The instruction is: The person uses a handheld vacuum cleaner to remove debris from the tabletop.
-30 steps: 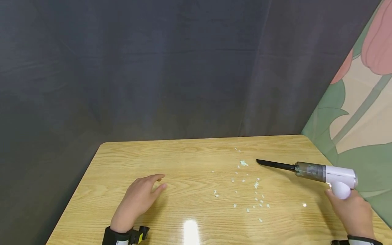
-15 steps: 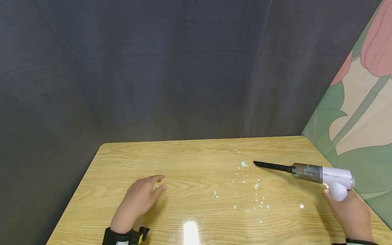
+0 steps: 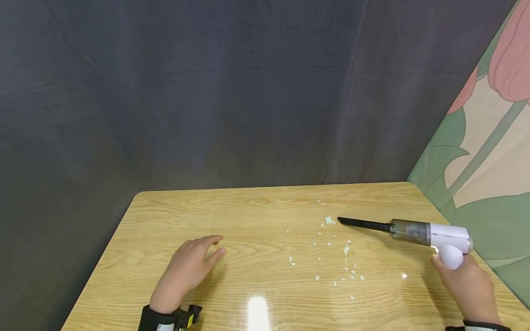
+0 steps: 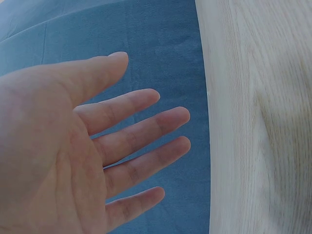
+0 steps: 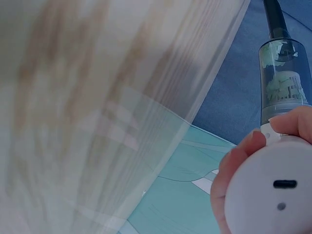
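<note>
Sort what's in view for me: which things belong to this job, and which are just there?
Likely in the job:
handheld vacuum, in the right hand
pale scraps
table beneath the scraps

Seemingly just background:
dark fabric backdrop
floral fabric
black strap on the left wrist

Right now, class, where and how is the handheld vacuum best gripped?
Probably round its white handle, from the near side, as the right hand holds it: the handle juts that way off the white barrel, while the black nozzle points left, toward pale scraps.
</note>
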